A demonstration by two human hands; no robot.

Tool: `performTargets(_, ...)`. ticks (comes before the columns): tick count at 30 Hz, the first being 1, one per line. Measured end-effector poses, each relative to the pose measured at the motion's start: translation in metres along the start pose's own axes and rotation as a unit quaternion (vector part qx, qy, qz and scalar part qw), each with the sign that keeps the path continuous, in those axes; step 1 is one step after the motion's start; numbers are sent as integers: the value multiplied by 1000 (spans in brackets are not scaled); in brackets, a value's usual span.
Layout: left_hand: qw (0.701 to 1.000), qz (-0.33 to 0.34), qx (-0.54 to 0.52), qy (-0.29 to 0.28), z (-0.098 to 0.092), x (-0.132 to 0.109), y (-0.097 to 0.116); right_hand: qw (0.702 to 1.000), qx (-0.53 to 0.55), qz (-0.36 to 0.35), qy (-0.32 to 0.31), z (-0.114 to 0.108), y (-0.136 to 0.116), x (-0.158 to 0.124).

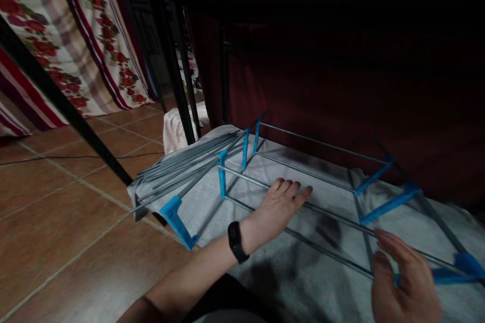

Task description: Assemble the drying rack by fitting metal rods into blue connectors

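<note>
Frame (326,251) on grey cloth (295,151) appears partly joined by blue brackets (390,205); loose rods (185,157) lie unfitted alongside. Left hand (278,204) touches frame, grip released; grip of right hand (407,277) cannot be confirmed.

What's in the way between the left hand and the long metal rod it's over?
Nothing visible: the left hand reaches right across the metal rod, hiding a bit of it. I can't tell whether the palm touches it.
</note>
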State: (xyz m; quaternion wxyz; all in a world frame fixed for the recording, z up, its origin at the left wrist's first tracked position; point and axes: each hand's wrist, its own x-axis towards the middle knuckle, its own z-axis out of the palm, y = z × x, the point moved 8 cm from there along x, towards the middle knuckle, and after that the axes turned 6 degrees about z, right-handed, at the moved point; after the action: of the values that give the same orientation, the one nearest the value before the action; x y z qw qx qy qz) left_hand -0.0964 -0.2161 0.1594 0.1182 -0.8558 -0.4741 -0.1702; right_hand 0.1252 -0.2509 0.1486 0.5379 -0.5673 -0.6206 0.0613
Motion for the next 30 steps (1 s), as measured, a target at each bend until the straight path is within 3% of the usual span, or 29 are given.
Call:
performTargets(3, 997, -65, -37, 37, -36, -30, -19, 988, 7, -107, -109, 49, -48, 15)
performTargets(5, 990, -115, -55, 64, -67, -55, -45, 969, 21, -153, -194, 89, -77, 16)
performTargets(9, 964, -239, -68, 88, -110, -94, -139, 914, 26, -219, -339, 167, -129, 3)
performTargets(11, 944, -288, -141, 80, -104, -102, -190, 884, 34, -233, -403, 204, -148, -4)
performTargets(14, 883, -354, -308, 28, -62, -103, -243, 855, 30, -233, -462, 254, -166, -8)
performTargets(17, 811, -379, -445, 3, -21, -98, -254, 836, 22, -231, -498, 296, -178, -7)
performTargets(21, 751, -385, -536, 24, 0, -92, -244, 814, -7, -240, -529, 330, -189, -9)
performTargets(27, 748, -378, -544, 36, 1, -95, -247, 786, -36, -277, -551, 335, -192, -20)
performTargets(30, 733, -385, -560, 37, 3, -97, -250, 773, -31, -267, -575, 334, -191, -20)
